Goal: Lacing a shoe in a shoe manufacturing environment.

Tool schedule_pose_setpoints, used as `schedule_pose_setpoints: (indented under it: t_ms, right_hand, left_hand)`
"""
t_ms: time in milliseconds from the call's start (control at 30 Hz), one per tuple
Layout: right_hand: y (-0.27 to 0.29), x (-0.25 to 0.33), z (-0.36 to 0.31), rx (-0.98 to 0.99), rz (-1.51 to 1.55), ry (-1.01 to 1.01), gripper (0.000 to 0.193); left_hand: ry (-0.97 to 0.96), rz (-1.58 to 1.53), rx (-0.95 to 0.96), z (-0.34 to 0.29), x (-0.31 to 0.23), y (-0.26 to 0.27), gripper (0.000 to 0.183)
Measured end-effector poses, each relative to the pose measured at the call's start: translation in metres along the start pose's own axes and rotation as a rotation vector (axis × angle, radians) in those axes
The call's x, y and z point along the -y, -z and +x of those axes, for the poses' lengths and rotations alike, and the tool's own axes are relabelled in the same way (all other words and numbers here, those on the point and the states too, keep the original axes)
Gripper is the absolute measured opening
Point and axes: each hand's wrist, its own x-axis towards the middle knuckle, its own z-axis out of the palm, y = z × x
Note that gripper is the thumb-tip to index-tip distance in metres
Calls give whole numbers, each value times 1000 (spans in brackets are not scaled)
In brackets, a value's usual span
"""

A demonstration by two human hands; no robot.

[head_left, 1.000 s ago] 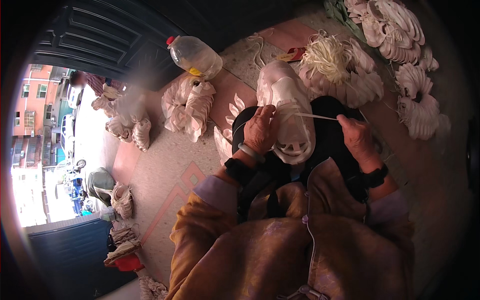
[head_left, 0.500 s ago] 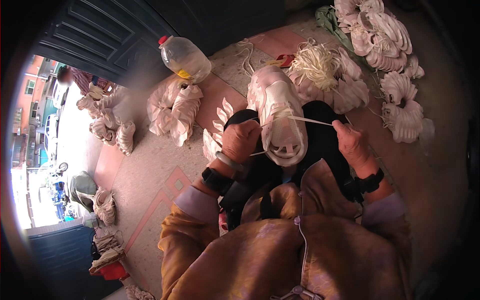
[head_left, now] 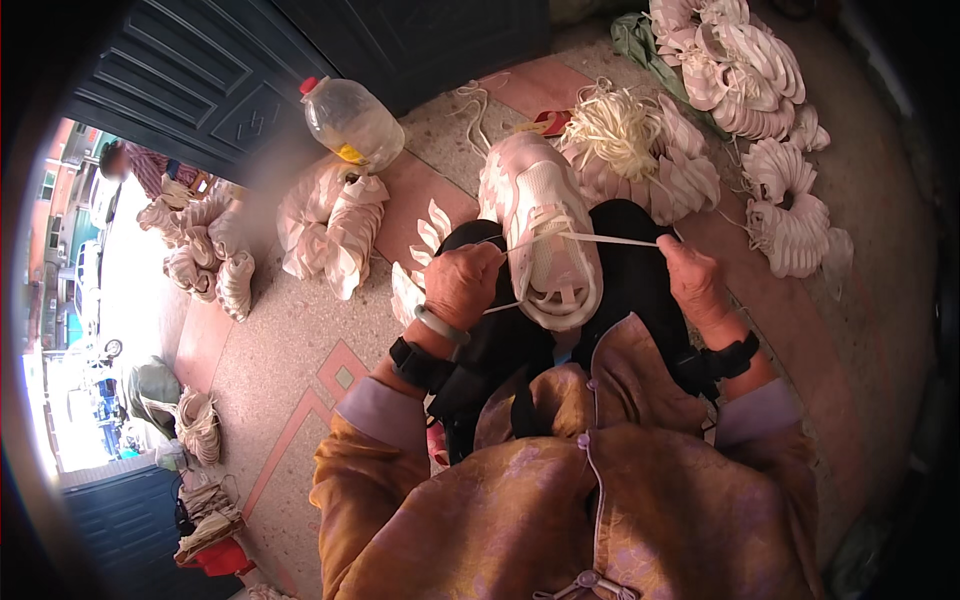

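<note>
A pink-and-white shoe upper rests between my knees, its opening toward me. A pale shoelace runs through its upper eyelets and is pulled out to both sides. My left hand is closed on the lace's left end, beside the shoe. Out to the right, my right hand pinches the other end, and the lace stretches fairly straight between it and the shoe. What lies inside the left fist is mostly hidden.
A bundle of loose cream laces lies on stacked shoe uppers ahead. More upper stacks stand to the left, with others at far right. A plastic jug with a red cap stands by the dark door. Another person sits outside.
The whole view has shifted slightly, so things sit a little farther left. Both hands still hold the lace out sideways, at nearly the same spread.
</note>
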Motion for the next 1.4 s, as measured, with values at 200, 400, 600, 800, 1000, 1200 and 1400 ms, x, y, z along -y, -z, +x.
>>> schedule_pose_setpoints:
  t_ms: [200,400,600,800,1000,1200,1400]
  right_hand:
    - [3,-18,-2,237,108,-33,7]
    - [37,-85,-50,264,162,-225,13]
    - [120,-228,-106,289,-196,-356,22]
    - [221,-294,-97,198,-414,-473,26]
    - [226,-316,-98,33,0,-933,22]
    - [53,-36,-9,485,999,-1092,17]
    - [-4,28,31,632,1010,-834,23]
  left_hand:
    - [-28,38,-57,-2,20,2,10]
    - [78,21,4,-35,71,56,9]
    - [235,151,-25,-102,168,141,12]
    - [476,303,-204,-138,219,234,12]
    - [815,-172,-354,-104,254,222,27]
    - [288,-90,465,-52,109,82,19]
    - [757,-853,634,1,15,13,15]
